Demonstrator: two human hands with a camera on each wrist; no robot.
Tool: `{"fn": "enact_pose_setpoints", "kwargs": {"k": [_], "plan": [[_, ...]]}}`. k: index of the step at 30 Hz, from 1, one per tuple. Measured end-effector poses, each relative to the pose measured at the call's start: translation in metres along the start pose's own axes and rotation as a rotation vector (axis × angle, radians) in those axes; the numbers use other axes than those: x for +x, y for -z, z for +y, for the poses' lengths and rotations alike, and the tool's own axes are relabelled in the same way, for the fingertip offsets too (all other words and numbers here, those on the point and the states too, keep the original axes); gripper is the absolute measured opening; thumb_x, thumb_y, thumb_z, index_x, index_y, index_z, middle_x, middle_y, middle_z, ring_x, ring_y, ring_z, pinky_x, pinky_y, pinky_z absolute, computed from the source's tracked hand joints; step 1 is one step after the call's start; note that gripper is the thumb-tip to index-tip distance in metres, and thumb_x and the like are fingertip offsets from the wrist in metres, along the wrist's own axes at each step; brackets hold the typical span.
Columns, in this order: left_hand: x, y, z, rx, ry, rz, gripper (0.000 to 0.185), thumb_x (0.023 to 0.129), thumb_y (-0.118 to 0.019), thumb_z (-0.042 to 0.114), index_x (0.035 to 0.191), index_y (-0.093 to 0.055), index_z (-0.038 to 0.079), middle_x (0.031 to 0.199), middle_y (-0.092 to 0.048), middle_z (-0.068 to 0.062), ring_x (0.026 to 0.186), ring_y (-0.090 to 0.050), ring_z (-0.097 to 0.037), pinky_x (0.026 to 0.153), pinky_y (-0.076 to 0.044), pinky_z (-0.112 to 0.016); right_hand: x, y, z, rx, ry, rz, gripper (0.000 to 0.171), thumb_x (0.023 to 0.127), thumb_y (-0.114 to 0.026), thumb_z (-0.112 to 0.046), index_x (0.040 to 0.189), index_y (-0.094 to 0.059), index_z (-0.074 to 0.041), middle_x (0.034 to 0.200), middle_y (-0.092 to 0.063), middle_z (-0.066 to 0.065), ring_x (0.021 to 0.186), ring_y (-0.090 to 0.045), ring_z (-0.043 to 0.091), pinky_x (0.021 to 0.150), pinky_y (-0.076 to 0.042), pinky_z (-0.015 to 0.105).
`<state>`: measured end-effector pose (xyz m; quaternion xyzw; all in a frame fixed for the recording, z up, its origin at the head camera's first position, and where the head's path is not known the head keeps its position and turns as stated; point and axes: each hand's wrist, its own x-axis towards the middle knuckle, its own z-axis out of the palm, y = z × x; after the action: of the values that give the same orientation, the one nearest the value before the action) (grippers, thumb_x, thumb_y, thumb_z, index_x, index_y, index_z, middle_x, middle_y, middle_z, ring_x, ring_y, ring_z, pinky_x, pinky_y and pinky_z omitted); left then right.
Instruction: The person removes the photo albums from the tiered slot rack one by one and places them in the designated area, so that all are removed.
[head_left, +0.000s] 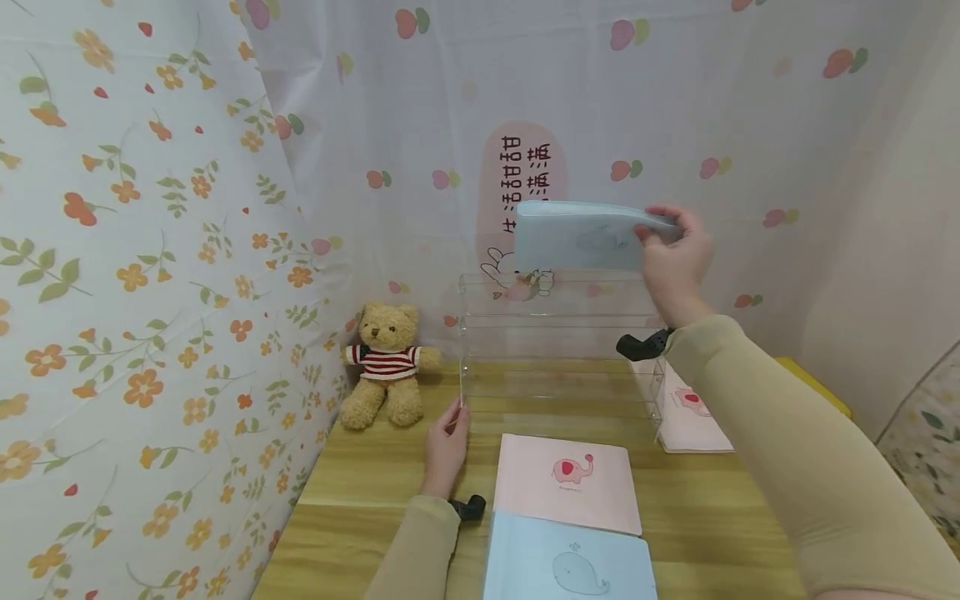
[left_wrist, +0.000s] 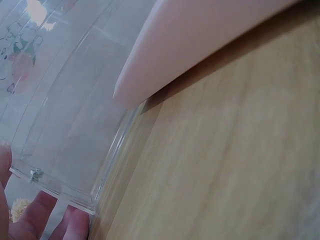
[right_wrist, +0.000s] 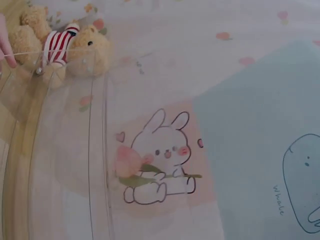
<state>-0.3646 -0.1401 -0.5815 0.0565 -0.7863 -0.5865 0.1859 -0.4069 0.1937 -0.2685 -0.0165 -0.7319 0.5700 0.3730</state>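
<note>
My right hand (head_left: 671, 250) pinches a light blue book (head_left: 581, 237) by its right edge and holds it upright above a clear acrylic rack (head_left: 558, 350). The right wrist view shows the book's whale cover (right_wrist: 270, 145) close up. My left hand (head_left: 446, 442) grips the rack's front left corner (left_wrist: 55, 185), its fingers (left_wrist: 35, 220) curled at the edge. A pink elephant book (head_left: 570, 483) and a blue whale book (head_left: 570, 562) lie flat on the wooden table (head_left: 360, 492) in front of the rack.
A teddy bear in a striped shirt (head_left: 386, 367) sits at the back left against the floral curtain. Another pink book (head_left: 690, 412) lies to the right of the rack. A bunny picture (right_wrist: 155, 160) shows on the back curtain.
</note>
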Motion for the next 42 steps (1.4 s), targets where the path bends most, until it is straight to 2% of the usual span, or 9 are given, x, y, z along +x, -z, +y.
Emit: {"fn": "enact_pose_setpoints", "kwargs": {"k": [4,9,17,23,27,29,32,36,42], "plan": [[0.002,-0.003,0.000,0.010,-0.003,0.000,0.036,0.099,-0.066,0.040,0.134,-0.069,0.031,0.123,-0.076,-0.007,0.095,-0.073,-0.019,0.072,-0.055,-0.026,-0.004,0.018,0.001,-0.001,-0.017,0.009,0.026,0.095,-0.074,-0.025,0.121,-0.070,-0.027,0.124,-0.059,-0.015,0.121,-0.054,0.009,0.111,-0.050,0.038],[0.000,-0.003,0.000,0.011,0.008,0.008,0.034,0.099,-0.068,0.036,0.133,-0.070,0.029,0.121,-0.076,-0.007,0.095,-0.073,-0.020,0.072,-0.055,-0.028,-0.023,0.041,0.011,-0.057,-0.060,-0.035,0.029,0.095,-0.073,-0.028,0.124,-0.070,-0.026,0.124,-0.058,-0.016,0.120,-0.053,0.009,0.106,-0.050,0.038],[0.002,-0.003,0.003,0.055,0.003,0.012,0.034,0.099,-0.067,0.039,0.133,-0.069,0.033,0.121,-0.077,-0.004,0.093,-0.074,-0.018,0.074,-0.056,-0.030,-0.061,0.077,0.040,-0.190,-0.143,-0.109,0.035,0.098,-0.069,-0.033,0.131,-0.065,-0.021,0.135,-0.057,-0.003,0.125,-0.055,0.019,0.109,-0.049,0.051],[-0.001,-0.001,0.006,0.033,0.005,0.008,0.036,0.099,-0.067,0.037,0.133,-0.069,0.028,0.122,-0.076,-0.008,0.095,-0.074,-0.021,0.073,-0.056,-0.028,-0.091,0.106,0.067,-0.203,-0.213,-0.198,0.041,0.100,-0.066,-0.035,0.136,-0.060,-0.018,0.146,-0.052,0.010,0.131,-0.054,0.034,0.107,-0.047,0.063],[-0.002,0.001,0.006,0.028,-0.002,0.011,0.036,0.099,-0.067,0.037,0.134,-0.070,0.025,0.121,-0.076,-0.009,0.095,-0.074,-0.022,0.074,-0.056,-0.029,-0.108,0.126,0.084,-0.237,-0.259,-0.243,0.043,0.100,-0.065,-0.039,0.136,-0.059,-0.018,0.144,-0.053,0.008,0.126,-0.056,0.031,0.103,-0.049,0.063],[-0.002,0.002,0.005,0.023,-0.011,0.015,0.037,0.100,-0.067,0.036,0.134,-0.070,0.023,0.120,-0.077,-0.009,0.095,-0.074,-0.022,0.074,-0.056,-0.029,-0.114,0.135,0.094,-0.265,-0.267,-0.257,0.043,0.099,-0.066,-0.040,0.134,-0.061,-0.017,0.135,-0.056,0.001,0.118,-0.059,0.023,0.098,-0.055,0.057],[-0.001,0.003,0.004,0.018,-0.010,0.019,0.037,0.099,-0.067,0.036,0.134,-0.069,0.025,0.121,-0.077,-0.008,0.096,-0.074,-0.022,0.075,-0.057,-0.030,-0.122,0.149,0.108,-0.310,-0.243,-0.275,0.042,0.097,-0.070,-0.038,0.131,-0.063,-0.013,0.122,-0.055,-0.011,0.105,-0.059,0.009,0.083,-0.060,0.036],[-0.001,0.002,0.002,0.025,0.005,0.017,0.035,0.099,-0.067,0.038,0.133,-0.069,0.031,0.125,-0.075,-0.003,0.098,-0.074,-0.022,0.078,-0.057,-0.031,-0.130,0.171,0.122,-0.385,-0.218,-0.271,0.042,0.094,-0.074,-0.039,0.125,-0.066,-0.012,0.118,-0.058,-0.011,0.092,-0.055,-0.003,0.067,-0.050,0.014],[-0.001,-0.001,0.002,0.036,0.004,0.021,0.033,0.099,-0.068,0.038,0.131,-0.070,0.033,0.125,-0.075,-0.003,0.097,-0.074,-0.021,0.077,-0.057,-0.033,-0.135,0.210,0.140,-0.411,-0.265,-0.298,0.045,0.093,-0.074,-0.044,0.127,-0.067,-0.017,0.115,-0.054,-0.025,0.086,-0.049,-0.009,0.062,-0.045,0.013]]}}
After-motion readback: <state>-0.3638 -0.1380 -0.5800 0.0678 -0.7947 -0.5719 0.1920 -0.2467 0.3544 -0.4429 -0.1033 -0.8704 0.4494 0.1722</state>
